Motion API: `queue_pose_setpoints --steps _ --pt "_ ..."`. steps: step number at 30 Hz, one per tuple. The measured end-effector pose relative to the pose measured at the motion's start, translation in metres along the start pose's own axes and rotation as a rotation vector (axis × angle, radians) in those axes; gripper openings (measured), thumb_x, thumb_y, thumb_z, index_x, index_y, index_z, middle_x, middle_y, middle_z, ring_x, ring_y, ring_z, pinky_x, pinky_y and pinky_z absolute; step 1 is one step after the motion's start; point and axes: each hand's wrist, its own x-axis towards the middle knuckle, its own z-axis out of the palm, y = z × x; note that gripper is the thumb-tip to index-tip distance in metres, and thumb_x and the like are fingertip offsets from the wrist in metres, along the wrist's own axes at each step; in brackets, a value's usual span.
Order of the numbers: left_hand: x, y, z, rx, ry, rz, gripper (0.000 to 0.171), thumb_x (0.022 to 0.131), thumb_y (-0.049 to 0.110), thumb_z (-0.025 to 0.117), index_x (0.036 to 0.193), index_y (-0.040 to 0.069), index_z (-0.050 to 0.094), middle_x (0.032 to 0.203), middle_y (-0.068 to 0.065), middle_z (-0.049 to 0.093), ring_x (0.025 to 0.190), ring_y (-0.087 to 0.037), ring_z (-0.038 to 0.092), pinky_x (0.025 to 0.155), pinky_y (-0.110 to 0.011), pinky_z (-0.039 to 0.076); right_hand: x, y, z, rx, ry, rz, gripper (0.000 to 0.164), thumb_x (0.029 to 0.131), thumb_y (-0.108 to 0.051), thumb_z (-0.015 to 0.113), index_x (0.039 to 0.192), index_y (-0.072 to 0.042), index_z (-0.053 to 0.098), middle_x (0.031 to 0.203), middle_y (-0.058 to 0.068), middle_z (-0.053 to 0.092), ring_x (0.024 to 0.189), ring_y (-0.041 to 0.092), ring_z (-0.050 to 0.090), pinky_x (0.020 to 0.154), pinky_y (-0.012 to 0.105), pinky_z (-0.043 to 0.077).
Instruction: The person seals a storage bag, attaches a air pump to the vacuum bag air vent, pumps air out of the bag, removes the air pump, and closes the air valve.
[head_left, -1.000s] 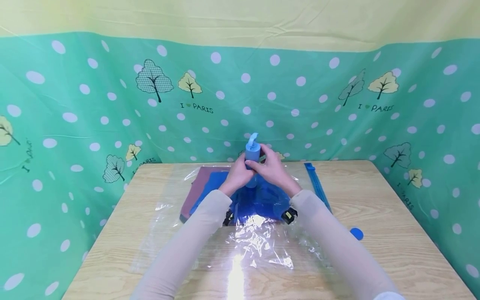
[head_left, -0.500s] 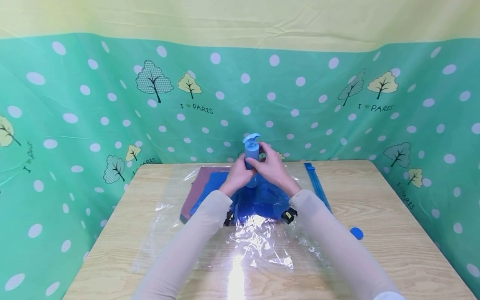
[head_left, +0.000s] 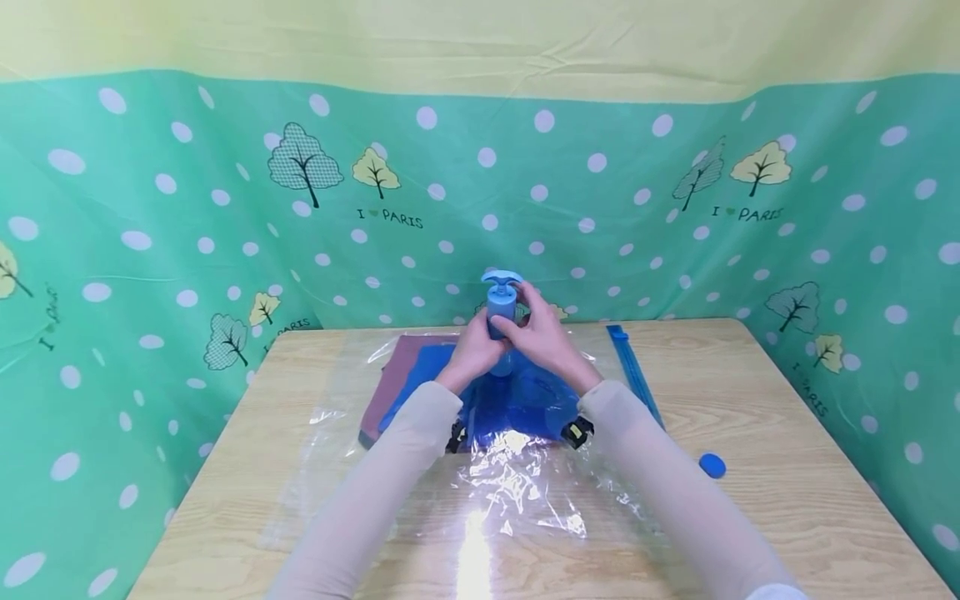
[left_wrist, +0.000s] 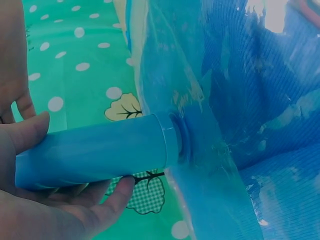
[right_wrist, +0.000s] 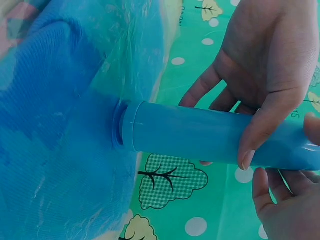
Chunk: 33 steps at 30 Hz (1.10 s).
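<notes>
Upright between my hands is a light-blue hand pump, its T-shaped handle on top. My left hand grips the barrel from the left, thumb on one side and fingers on the other in the left wrist view. From the right, my right hand holds the same barrel, thumb and fingers curled round it. In the right wrist view, the pump's ringed lower end meets a clear plastic storage bag. Ribbed blue fabric lies folded inside the bag.
Beside the blue fabric, mauve fabric also lies in the bag. A blue zip strip runs along its right edge. A blue oval disc lies on the wooden table. A dotted green curtain hangs behind and at both sides.
The pump's handle has turned from end-on to broadside in the head view, and the pump has shifted slightly left. Both hands keep their hold on the barrel.
</notes>
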Motion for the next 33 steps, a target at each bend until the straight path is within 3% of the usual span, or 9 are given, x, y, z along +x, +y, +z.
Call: queue_pose_setpoints --steps 6,12,19,24,29,33 --pt "0.0 0.0 0.0 -0.01 -0.007 -0.013 0.059 0.096 0.012 0.073 0.15 0.005 0.05 0.143 -0.017 0.06 0.127 -0.035 0.06 0.104 -0.051 0.05 0.002 -0.001 0.002 -0.029 0.049 0.013 0.061 0.102 -0.022 0.074 0.154 -0.007 0.045 0.131 0.016 0.062 0.097 0.035 0.06 0.074 0.043 0.048" --pt "0.001 0.0 -0.001 -0.022 0.007 -0.009 0.055 0.095 0.01 0.071 0.147 0.005 0.053 0.139 -0.017 0.062 0.124 -0.035 0.061 0.102 -0.051 0.051 0.004 -0.002 0.004 -0.071 0.068 0.02 0.062 0.099 -0.026 0.077 0.15 -0.006 0.047 0.129 0.014 0.063 0.118 0.03 0.059 0.096 0.049 0.048" --pt "0.002 -0.002 -0.001 0.01 0.013 -0.005 0.057 0.094 0.01 0.072 0.147 0.004 0.052 0.139 -0.018 0.063 0.124 -0.034 0.061 0.103 -0.05 0.05 0.005 -0.003 0.006 -0.147 0.079 0.028 0.05 0.099 -0.028 0.077 0.14 -0.007 0.057 0.112 0.013 0.059 0.094 0.036 0.053 0.076 0.043 0.042" --pt "0.002 -0.003 -0.001 0.023 0.009 -0.015 0.058 0.096 0.012 0.072 0.149 0.005 0.051 0.14 -0.017 0.062 0.126 -0.035 0.061 0.104 -0.051 0.05 0.004 -0.005 0.006 -0.141 0.084 0.036 0.052 0.099 -0.027 0.078 0.14 -0.005 0.057 0.12 0.014 0.061 0.097 0.041 0.056 0.077 0.041 0.042" --pt "0.002 -0.002 -0.001 0.015 0.008 0.001 0.058 0.096 0.01 0.07 0.15 0.006 0.05 0.141 -0.017 0.061 0.122 -0.034 0.061 0.101 -0.051 0.051 0.004 -0.008 0.006 -0.149 0.089 0.064 0.051 0.098 -0.03 0.078 0.137 -0.005 0.056 0.117 0.015 0.061 0.102 0.036 0.057 0.082 0.044 0.046" --pt "0.002 0.001 -0.001 0.002 0.028 0.016 0.053 0.098 0.011 0.068 0.148 0.005 0.05 0.139 -0.017 0.061 0.12 -0.033 0.061 0.1 -0.049 0.051 0.006 -0.01 0.002 -0.116 0.101 0.034 0.059 0.098 -0.029 0.078 0.146 -0.005 0.052 0.122 0.015 0.062 0.111 0.038 0.058 0.084 0.046 0.048"
